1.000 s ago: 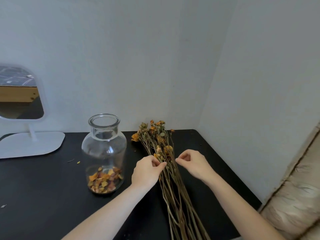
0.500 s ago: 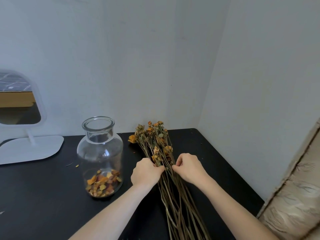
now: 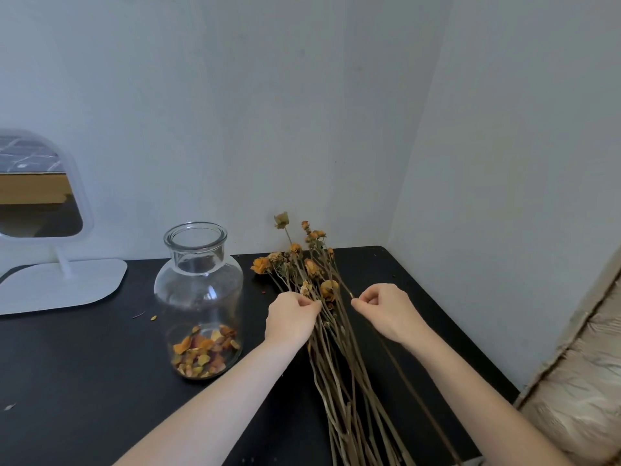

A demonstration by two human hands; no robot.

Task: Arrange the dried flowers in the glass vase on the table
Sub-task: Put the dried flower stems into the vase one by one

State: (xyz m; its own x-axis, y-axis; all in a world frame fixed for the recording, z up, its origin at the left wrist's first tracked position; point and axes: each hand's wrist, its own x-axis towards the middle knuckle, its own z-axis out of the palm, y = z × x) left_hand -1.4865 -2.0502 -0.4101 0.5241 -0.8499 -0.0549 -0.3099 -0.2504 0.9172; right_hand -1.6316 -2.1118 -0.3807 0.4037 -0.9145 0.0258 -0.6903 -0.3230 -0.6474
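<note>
Both your hands are pinched shut on stems: your left hand (image 3: 291,319) pinches into the bunch just below the heads, your right hand (image 3: 386,311) pinches a single thin stem (image 3: 408,385) pulled off to the right of the bunch. Dried flowers (image 3: 331,334) lie flat on the black table (image 3: 84,375), long axis running from bottom center of the frame up toward center, orange heads pointing away at the wall, cut ends toward you. Glass vase (image 3: 200,297) stands upright left of the bunch, just beside your left hand, loose petals (image 3: 203,353) in its bottom. White mirror (image 3: 40,210) far left.
</note>
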